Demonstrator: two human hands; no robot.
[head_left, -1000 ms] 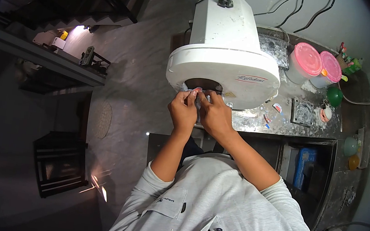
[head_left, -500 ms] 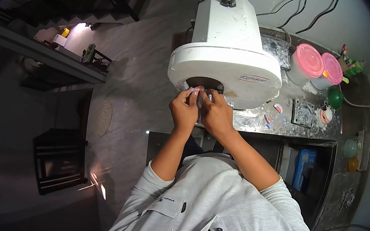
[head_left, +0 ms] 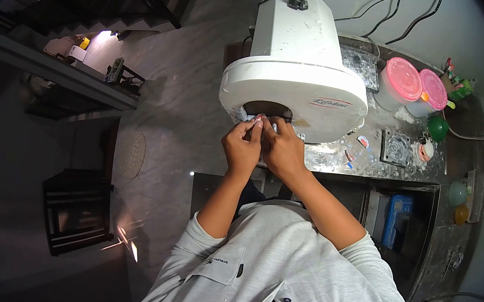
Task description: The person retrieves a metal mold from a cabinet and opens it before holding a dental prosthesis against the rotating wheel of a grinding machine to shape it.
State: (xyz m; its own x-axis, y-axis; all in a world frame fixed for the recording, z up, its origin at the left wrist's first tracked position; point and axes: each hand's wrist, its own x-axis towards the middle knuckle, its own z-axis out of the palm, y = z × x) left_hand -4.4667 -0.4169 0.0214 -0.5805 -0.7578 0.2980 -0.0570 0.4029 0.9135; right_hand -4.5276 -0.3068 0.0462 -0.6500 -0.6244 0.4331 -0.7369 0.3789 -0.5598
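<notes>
Both hands meet at the dark round opening (head_left: 267, 108) in the front of a white machine (head_left: 298, 94) lettered in red. My left hand (head_left: 243, 144) pinches a small pinkish piece (head_left: 260, 117) between thumb and fingertips. From the other side my right hand (head_left: 284, 147) grips the same piece, its fingers bent close to the opening's lower rim. The piece is mostly covered by fingertips, so its exact kind does not show. Whitish residue clings to the rim left of the fingers.
Right of the machine, a powder-dusted worktop (head_left: 326, 161) carries a square metal plate (head_left: 396, 148), a small pink-and-white round object (head_left: 425, 152) and several scraps. Behind stand pink-lidded tubs (head_left: 403, 80) and a green ball-shaped item (head_left: 437, 129). A blue box (head_left: 396, 220) sits on the shelf below.
The small piece has turned slightly between my fingertips, and my left fingers have shifted a little right and down. Otherwise the scene looks the same.
</notes>
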